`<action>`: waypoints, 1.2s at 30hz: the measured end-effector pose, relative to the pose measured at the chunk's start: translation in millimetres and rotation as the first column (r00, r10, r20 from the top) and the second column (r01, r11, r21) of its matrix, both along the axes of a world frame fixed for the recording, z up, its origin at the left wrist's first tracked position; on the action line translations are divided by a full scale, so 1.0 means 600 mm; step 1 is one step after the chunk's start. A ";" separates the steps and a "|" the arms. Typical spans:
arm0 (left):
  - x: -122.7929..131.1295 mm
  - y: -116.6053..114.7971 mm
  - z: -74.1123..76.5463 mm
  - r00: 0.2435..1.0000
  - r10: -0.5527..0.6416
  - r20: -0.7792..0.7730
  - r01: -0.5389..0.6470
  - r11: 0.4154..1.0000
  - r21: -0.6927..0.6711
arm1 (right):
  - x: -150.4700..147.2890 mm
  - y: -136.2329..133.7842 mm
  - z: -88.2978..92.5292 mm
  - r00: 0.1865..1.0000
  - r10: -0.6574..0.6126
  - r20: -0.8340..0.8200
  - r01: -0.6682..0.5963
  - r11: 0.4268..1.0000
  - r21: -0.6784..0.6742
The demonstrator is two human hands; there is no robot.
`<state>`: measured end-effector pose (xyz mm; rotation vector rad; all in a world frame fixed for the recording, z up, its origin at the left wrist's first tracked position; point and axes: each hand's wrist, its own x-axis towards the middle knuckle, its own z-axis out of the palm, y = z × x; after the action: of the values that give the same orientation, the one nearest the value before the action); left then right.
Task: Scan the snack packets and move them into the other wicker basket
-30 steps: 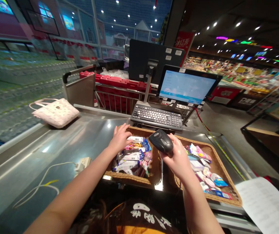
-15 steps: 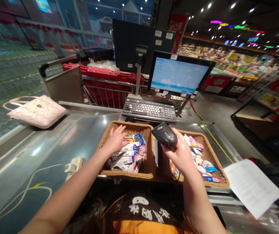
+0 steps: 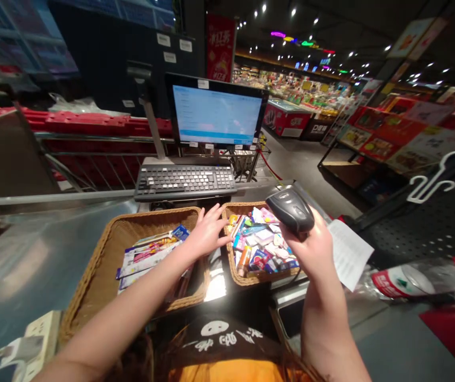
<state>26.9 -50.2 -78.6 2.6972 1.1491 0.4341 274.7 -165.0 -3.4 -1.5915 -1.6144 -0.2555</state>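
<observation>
My right hand grips a black barcode scanner, held above the right edge of the right wicker basket. Small packaged goods in many colours fill that basket. Over the gap between the baskets, my left hand has its fingers spread and holds nothing; the fingertips reach the right basket's near-left rim. Below my left forearm stands the left wicker basket, holding several long, flat white-and-purple packets with a blue one at the top. My forearm hides part of its contents.
Behind the baskets are a keyboard and a lit monitor. A power strip lies at lower left. On the right are a printed sheet, a plastic bottle and a white hanger. A metal cart stands beyond the counter.
The view has turned to the right. My left hand has moved from over the left basket to the right basket's edge. The scanner stays in my right hand, now farther right.
</observation>
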 end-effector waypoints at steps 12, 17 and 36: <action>0.238 0.035 -0.078 0.936 -0.249 -0.248 0.234 0.968 -0.090 | 0.085 0.003 -0.005 0.998 -0.041 -0.042 0.041 0.999 0.002; 0.265 0.035 -0.107 0.923 -0.275 -0.270 0.272 0.961 -0.049 | 0.105 0.012 -0.013 0.998 -0.037 -0.053 0.037 0.999 -0.004; 0.220 0.013 -0.097 0.941 -0.293 -0.167 0.303 0.953 0.033 | 0.095 0.025 -0.014 0.997 0.015 -0.072 -0.015 1.000 -0.002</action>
<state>159.0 -42.2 -136.5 2.9362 0.7482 0.2095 331.9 -149.8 -11.6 -1.5724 -1.5718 -0.1856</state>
